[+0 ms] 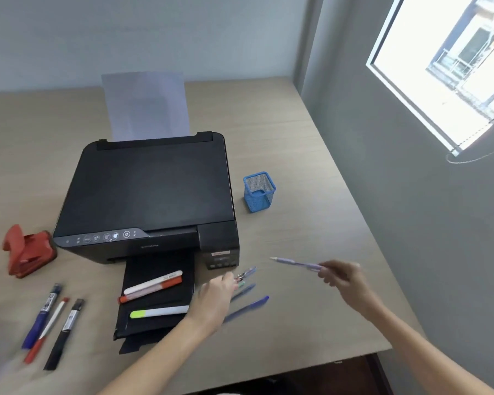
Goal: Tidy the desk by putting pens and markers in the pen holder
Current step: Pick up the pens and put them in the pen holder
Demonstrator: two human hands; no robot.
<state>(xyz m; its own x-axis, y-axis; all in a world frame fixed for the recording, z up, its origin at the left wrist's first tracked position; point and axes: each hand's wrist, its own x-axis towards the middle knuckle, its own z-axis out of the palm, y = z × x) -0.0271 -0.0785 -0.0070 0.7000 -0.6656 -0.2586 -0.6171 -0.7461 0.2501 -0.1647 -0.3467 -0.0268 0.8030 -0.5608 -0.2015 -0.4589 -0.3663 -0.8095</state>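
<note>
A blue mesh pen holder (259, 192) stands empty on the desk, right of the printer. My right hand (343, 276) holds a purple pen (295, 263) above the desk, its tip pointing left. My left hand (218, 293) is closed on a pen (246, 274) among several blue pens (247, 307) lying by the printer's front right corner. Three markers lie on the printer's output tray: white (154, 281), orange (151, 290) and a green-capped highlighter (159, 312). More markers lie at the lower left: blue (42, 316), red (47, 329) and black (64, 333).
A black printer (146, 192) with paper in its rear feed fills the desk's middle. A red hole punch (27, 250) sits at the left. A grey wall with a window borders the desk on the right. The desk's front edge (311, 363) is close to my arms.
</note>
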